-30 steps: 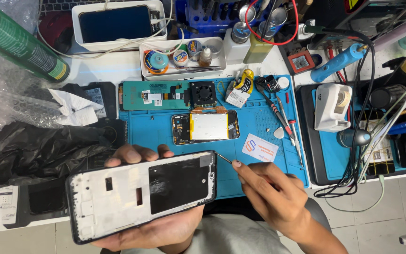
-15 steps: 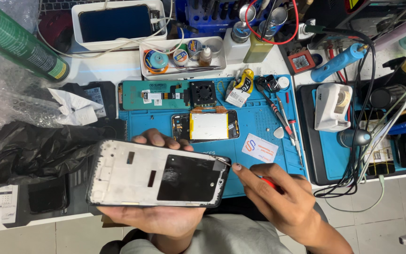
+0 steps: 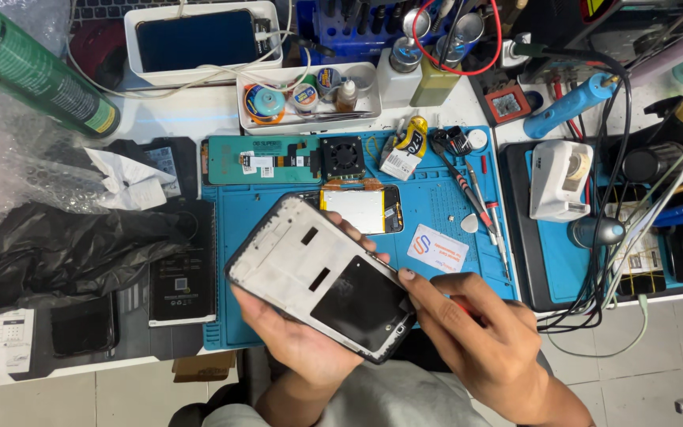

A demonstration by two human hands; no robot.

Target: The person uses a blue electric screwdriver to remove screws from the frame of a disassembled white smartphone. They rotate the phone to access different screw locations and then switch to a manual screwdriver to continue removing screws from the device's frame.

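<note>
My left hand (image 3: 303, 341) grips a phone middle frame (image 3: 322, 277) from below, its white and black inner side facing up and tilted down to the right. My right hand (image 3: 480, 340) holds a thin tool with a red handle (image 3: 462, 310) and rests its index finger on the frame's right edge. Behind the frame, an opened phone with a silver battery (image 3: 361, 209) lies on the blue work mat (image 3: 436, 213).
A small fan (image 3: 342, 156), a flex strip on a green board (image 3: 258, 160) and screwdrivers (image 3: 476, 198) lie on the mat. A black plastic bag (image 3: 65, 249) and a dark phone box (image 3: 183, 273) sit left. A white tray of small jars (image 3: 310, 99), a green can (image 3: 33, 67) and cables (image 3: 618, 237) crowd the back and right.
My left hand has turned the frame from level to a diagonal tilt and raised it toward the mat. My right hand has followed, its finger now on the frame's edge.
</note>
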